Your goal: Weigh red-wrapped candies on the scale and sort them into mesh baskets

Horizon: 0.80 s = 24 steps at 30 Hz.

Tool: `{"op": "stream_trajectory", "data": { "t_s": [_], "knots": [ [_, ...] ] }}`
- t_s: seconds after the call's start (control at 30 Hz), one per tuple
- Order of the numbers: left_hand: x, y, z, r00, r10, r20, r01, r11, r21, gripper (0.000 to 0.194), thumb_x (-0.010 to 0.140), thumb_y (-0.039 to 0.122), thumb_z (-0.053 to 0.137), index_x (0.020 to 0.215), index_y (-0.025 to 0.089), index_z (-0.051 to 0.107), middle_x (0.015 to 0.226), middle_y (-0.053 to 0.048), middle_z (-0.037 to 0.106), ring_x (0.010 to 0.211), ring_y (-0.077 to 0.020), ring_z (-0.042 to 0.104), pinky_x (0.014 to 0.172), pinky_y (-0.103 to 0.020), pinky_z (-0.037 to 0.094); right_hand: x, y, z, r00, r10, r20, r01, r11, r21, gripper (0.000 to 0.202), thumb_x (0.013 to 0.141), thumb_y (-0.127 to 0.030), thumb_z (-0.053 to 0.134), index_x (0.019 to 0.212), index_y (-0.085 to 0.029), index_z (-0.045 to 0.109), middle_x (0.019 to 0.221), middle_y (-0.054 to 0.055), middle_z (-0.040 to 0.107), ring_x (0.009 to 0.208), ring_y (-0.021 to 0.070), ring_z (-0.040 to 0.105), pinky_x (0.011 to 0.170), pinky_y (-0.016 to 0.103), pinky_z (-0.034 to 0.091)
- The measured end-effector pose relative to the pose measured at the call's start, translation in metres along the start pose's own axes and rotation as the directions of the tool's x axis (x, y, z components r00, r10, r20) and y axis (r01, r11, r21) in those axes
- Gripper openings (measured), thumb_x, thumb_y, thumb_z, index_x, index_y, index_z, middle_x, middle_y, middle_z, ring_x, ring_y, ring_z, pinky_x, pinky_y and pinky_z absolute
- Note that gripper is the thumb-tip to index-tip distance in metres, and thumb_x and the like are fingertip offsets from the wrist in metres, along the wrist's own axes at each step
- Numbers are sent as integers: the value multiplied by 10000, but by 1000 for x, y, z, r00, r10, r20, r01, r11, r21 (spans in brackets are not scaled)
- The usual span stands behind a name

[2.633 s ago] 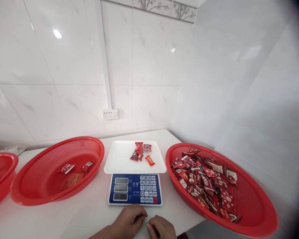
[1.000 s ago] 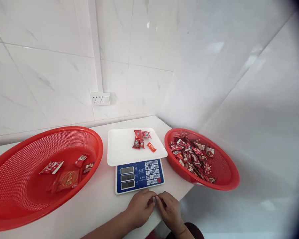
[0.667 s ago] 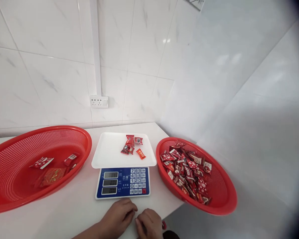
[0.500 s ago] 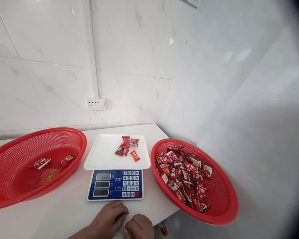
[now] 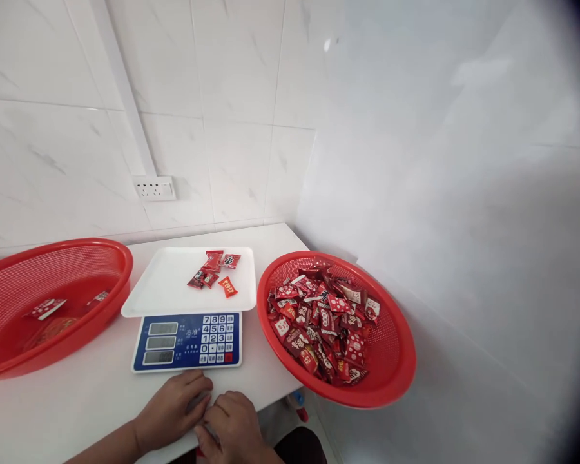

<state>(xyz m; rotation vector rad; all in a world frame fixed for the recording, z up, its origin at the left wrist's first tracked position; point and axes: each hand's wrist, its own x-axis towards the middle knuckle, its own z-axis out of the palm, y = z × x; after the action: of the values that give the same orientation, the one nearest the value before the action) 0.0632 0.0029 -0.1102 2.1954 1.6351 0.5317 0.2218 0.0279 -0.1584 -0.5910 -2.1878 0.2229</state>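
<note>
My left hand rests at the table's front edge, just below the scale, its fingers curled in with nothing visible in them. Close against it, my right hand is loosely closed too, and no object shows in it. The blue-fronted weighing scale has a keypad and three displays. On its white tray lie several small wrapped candies, mostly red, with an orange-red candy slightly apart at the right.
To the right, a red perforated basket holds a heap of wrapped candies and overhangs the table edge. Another red basket at the left has a few packets. A wall socket is behind.
The view has turned right, so the scale, baskets and hands appear further left. My right hand has come further into view. The candies on the tray lie as before.
</note>
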Motion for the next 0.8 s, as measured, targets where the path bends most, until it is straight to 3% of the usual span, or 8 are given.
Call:
{"op": "stream_trajectory", "data": {
  "t_s": [0.23,0.5,0.7,0.8],
  "knots": [
    [0,5,-3,1000,-12,1,12,999,37,160,830,191,444,872,214,597,798,-28,626,726,-173,597,649,-254,463,1,-1,-3,1000,-11,-1,11,1000,17,346,870,-388,343,635,-203,516,576,5,572,537,138,498,518,277,328],
    [-2,-2,0,1000,18,-16,-18,1000,-21,158,825,174,449,861,214,598,802,-23,628,747,-170,596,665,-248,458,2,-3,-8,991,38,132,-34,999,-29,269,845,-327,402,652,-200,541,628,10,603,588,141,527,556,271,356],
    [2,-6,-2,999,46,12,-44,995,-87,171,844,187,431,806,214,596,765,-20,618,719,-166,592,641,-247,438,0,-7,-2,969,142,202,-132,989,-62,197,802,-319,470,676,-198,561,668,19,622,626,146,549,598,265,381],
    [2,-7,-2,998,40,41,-36,996,-84,177,855,197,422,791,213,586,760,-19,609,716,-169,589,642,-257,429,6,-15,-12,948,208,242,-213,977,-3,211,824,-312,456,696,-196,578,671,18,624,639,141,564,600,247,395]
  ]
}}
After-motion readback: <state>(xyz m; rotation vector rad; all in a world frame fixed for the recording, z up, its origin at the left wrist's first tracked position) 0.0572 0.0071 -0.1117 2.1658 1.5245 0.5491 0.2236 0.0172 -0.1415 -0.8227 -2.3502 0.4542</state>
